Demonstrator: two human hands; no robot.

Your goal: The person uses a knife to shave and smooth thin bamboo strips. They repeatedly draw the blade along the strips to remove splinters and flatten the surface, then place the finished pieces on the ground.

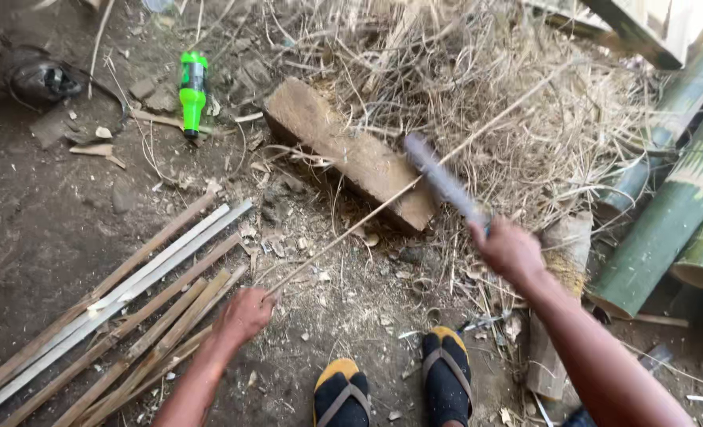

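My left hand (243,315) grips the near end of a long thin bamboo stick (415,180) that runs up and to the right across a wooden block (343,150). My right hand (510,251) is closed on the handle of a blurred grey blade (440,179), raised over the stick just above the block's right end. Both my feet in black sandals with yellow edges (395,383) rest on the dirt below the hands.
Split bamboo strips (122,316) lie in a pile at the lower left. A green plastic bottle (192,88) lies on the dirt at upper left. Thick green bamboo poles (668,213) lean at the right, with dry grass (494,95) behind the block.
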